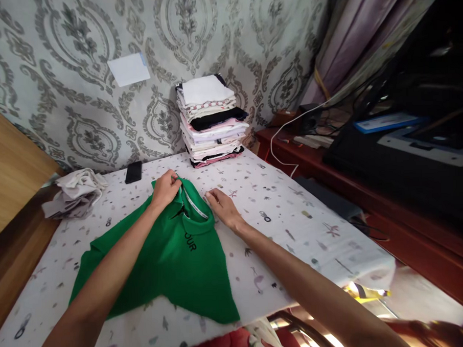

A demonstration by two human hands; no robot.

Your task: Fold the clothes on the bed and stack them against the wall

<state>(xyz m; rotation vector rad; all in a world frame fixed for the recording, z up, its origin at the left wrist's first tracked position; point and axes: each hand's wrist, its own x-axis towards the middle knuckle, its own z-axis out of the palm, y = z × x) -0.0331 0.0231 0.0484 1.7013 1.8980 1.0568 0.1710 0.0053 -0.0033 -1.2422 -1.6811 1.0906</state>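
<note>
A green polo shirt [158,263] lies spread on the patterned white cloth, its collar pointing away from me and dark lettering on its front. My left hand [166,188] pinches the collar at its far left side, fingers closed on the fabric. Beside the collar's right edge, my right hand [222,207] hovers close to the cloth with its fingers loosely bent and no fabric visible between them. A white band shows inside the collar's neckline. My left forearm crosses over the shirt and hides part of it.
A tall stack of folded clothes [214,128] stands against the wall. A black phone [134,172] and a crumpled pale garment [77,193] lie at the left back. To the right is a dark red cabinet [371,208] with a white cable [278,146].
</note>
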